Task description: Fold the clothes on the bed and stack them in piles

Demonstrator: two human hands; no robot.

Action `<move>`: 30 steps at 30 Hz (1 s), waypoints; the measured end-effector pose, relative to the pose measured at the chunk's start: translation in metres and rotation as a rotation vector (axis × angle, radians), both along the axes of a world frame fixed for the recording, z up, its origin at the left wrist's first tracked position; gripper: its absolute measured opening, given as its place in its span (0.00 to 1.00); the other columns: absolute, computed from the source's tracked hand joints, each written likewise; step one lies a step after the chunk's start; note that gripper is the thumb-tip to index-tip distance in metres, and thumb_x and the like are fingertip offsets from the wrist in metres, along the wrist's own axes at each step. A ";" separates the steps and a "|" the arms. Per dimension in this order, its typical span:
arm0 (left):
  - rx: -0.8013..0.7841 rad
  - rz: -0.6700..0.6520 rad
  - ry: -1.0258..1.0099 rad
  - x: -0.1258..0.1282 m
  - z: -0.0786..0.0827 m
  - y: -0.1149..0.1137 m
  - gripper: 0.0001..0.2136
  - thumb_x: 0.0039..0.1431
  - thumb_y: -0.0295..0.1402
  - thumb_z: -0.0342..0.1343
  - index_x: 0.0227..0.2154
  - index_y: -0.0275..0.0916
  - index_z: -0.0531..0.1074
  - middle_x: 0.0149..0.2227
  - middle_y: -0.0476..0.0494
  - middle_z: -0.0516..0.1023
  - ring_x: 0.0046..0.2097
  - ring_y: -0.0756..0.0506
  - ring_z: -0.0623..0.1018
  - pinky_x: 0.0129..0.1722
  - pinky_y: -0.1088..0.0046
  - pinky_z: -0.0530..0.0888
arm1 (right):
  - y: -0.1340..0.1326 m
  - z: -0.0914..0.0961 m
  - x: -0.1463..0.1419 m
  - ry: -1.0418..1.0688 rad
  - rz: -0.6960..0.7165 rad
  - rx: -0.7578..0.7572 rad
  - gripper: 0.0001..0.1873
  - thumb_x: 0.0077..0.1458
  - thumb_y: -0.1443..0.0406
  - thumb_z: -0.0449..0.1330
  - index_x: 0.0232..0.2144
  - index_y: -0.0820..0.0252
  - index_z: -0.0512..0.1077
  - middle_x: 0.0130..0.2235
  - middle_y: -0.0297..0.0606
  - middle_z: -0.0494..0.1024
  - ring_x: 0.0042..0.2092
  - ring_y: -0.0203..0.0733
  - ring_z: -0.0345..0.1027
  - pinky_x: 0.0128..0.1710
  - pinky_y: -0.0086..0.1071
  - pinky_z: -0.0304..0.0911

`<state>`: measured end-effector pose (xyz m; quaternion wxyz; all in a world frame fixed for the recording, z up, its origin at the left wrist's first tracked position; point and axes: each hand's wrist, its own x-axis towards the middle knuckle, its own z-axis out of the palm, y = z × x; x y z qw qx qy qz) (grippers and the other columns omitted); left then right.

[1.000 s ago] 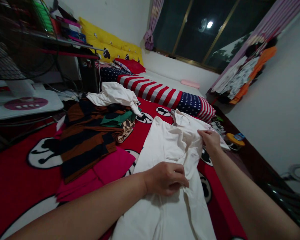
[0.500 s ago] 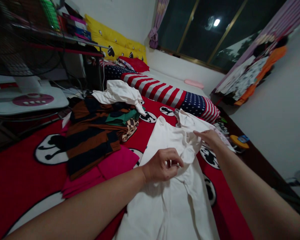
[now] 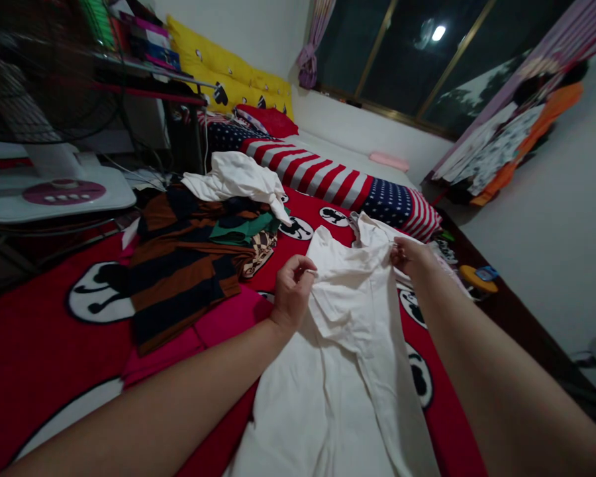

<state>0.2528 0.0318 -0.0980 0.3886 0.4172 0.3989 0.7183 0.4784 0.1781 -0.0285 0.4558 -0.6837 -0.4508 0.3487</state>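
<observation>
White trousers (image 3: pixel 347 371) lie spread lengthwise in front of me, waist end away from me and legs toward me. My left hand (image 3: pixel 295 285) pinches their left edge near the waist. On the opposite edge my right hand (image 3: pixel 408 257) grips the cloth between thumb and fingers. Creases run across the fabric between both hands. Just past my right hand lies another white garment (image 3: pixel 372 228), partly hidden by the hand and the trousers. Left of my left hand is a folded bright pink cloth (image 3: pixel 233 318).
Beneath everything spreads a red blanket (image 3: pixel 30 358) with round white patches. A brown-and-navy striped garment (image 3: pixel 179 285) and a crumpled white one (image 3: pixel 238 175) lie left. A fan base (image 3: pixel 54 192) stands at far left. Behind is a bed with a flag-patterned cover (image 3: pixel 318 172); clothes hang (image 3: pixel 511 146) at right.
My left hand has moved left and away from me, from the middle of the trousers to their left edge. The waist part now lies wider and flatter. My right hand has shifted slightly along the right edge.
</observation>
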 end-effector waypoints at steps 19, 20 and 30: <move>0.228 0.081 0.847 -0.006 -0.008 0.003 0.11 0.56 0.23 0.51 0.40 0.41 0.73 0.48 0.43 0.74 0.53 0.43 0.71 0.56 0.62 0.65 | -0.105 -0.045 0.008 -1.200 0.520 0.439 0.12 0.58 0.64 0.55 0.41 0.58 0.76 0.45 0.44 0.76 0.45 0.47 0.69 0.41 0.34 0.63; 0.236 -0.019 0.943 -0.004 -0.010 0.000 0.11 0.57 0.25 0.52 0.42 0.41 0.73 0.49 0.43 0.74 0.53 0.43 0.71 0.57 0.60 0.63 | -0.107 -0.048 0.017 -1.247 0.530 0.377 0.13 0.59 0.64 0.54 0.41 0.56 0.77 0.45 0.43 0.76 0.46 0.48 0.68 0.42 0.35 0.63; 0.166 -0.263 1.323 -0.004 -0.032 0.006 0.15 0.60 0.35 0.54 0.50 0.42 0.72 0.59 0.37 0.67 0.62 0.38 0.64 0.62 0.50 0.55 | -0.201 -0.059 0.069 -0.983 0.555 0.303 0.12 0.59 0.64 0.54 0.40 0.59 0.75 0.44 0.42 0.75 0.44 0.44 0.70 0.45 0.35 0.65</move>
